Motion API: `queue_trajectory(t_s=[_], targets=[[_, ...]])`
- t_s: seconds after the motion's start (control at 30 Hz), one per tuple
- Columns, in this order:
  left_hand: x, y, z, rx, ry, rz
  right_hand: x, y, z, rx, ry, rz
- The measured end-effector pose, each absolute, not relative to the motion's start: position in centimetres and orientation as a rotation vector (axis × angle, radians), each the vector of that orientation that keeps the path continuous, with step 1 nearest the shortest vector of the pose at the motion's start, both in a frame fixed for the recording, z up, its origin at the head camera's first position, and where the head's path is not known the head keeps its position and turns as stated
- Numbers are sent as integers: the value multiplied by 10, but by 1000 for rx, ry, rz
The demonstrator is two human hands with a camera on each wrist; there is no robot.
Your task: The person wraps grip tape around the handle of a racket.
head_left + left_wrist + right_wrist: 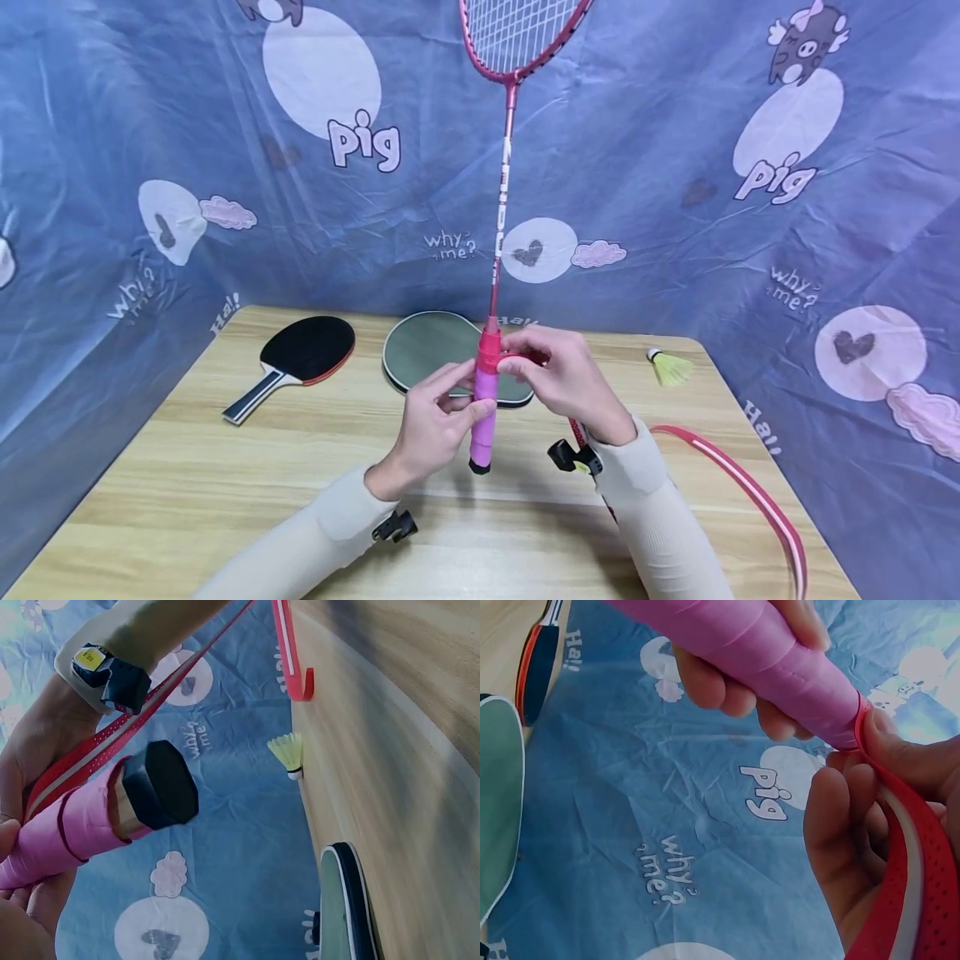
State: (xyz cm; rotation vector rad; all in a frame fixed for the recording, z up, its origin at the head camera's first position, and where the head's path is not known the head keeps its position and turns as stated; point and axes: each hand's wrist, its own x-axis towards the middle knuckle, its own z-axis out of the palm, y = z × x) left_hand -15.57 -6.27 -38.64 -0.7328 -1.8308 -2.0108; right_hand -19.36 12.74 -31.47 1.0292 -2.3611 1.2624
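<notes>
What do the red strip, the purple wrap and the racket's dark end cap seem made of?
Red strip: probably flexible synthetic, matt; it curves and has small holes.
Purple wrap: perhaps rubbery synthetic, smooth; overlapping turns show.
Dark end cap: likely hard plastic, fairly dull; crisp facets, though painted wood is possible.

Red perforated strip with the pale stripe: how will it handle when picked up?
Likely floppy: the red perforated strip bends away from the right hand. Probably light for its size: it looks thin and perforated. May curl back: the red stretch lying on the pale wooden tabletop is curved.
</notes>
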Motion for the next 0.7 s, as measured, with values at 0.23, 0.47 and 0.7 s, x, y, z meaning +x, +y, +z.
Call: queue_trajectory(t_s=[0.23, 0.47, 0.7], targets=[[-153, -64, -383, -769, -1859, -2080, -197, 134, -315, 1037, -2406, 1453], [-152, -68, -379, -755, -1921, -2095, -195, 140, -311, 987, -2448, 1515], [-150, -69, -376, -899, -1932, -2193, -188, 142, -301, 1047, -2457, 1561]])
